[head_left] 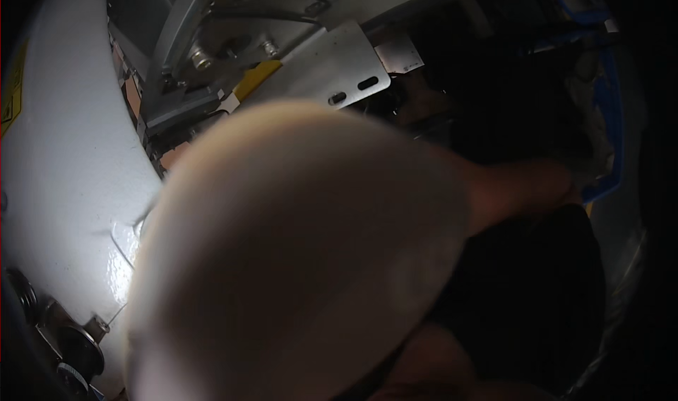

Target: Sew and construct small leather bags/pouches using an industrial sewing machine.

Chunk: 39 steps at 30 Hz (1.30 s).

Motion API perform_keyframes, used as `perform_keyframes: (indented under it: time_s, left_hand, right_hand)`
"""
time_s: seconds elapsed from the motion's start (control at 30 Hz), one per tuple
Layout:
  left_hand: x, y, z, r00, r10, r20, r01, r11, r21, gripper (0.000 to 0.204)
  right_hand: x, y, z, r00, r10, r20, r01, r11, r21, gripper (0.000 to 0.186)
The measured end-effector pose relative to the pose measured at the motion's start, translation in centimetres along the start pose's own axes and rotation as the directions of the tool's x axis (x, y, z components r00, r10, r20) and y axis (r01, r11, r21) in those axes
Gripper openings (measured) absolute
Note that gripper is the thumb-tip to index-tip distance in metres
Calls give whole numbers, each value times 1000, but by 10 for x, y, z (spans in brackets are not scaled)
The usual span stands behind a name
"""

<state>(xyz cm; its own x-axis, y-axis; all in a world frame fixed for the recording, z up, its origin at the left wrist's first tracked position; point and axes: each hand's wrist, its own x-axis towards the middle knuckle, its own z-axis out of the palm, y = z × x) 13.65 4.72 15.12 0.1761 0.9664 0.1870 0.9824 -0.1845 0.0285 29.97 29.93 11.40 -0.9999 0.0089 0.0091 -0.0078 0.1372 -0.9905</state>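
Note:
A large, pale, rounded shape (296,245) fills the middle of the head view, very close and blurred. I cannot make out what it is. Behind its right side a bare arm (515,185) runs leftward out of sight, next to black cloth (530,281). Whose arm it is does not show. Another dim patch of skin (434,362) lies at the lower edge. Neither my left hand nor my right hand can be picked out, so anything they hold or touch is hidden.
A curved white panel (70,154) spans the left. Behind the pale shape are a slotted metal bracket (353,69), a grey frame with bolts (244,19) and a yellow piece (256,79). Blue edging (611,132) runs down the right. Dark round fittings (81,351) sit at lower left.

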Motion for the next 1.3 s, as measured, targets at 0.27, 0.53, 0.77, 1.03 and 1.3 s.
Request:
perform_keyframes:
  time_s: [0.27,0.53,0.77,1.03,1.3]
  left_hand:
    - [5,-3,-1,989,43,-143,-44,999,-7,27]
    - [-4,0,-5,996,48,-72,-49,999,-4,28]
    - [21,2,0,990,77,-114,-76,997,11,33]
    - [25,0,7,985,116,-125,-127,989,-82,27]
    - [32,1,5,982,102,-162,-129,977,-167,25]
  right_hand:
    - [2,9,30,980,-138,-140,155,981,120,34]
    - [-2,9,21,970,-183,-158,206,967,149,36]
    - [20,21,-8,757,-259,-599,208,966,-155,26]
    - [44,29,-12,927,-148,-345,213,964,159,31]
    - [40,30,-9,893,-108,-437,185,973,136,29]
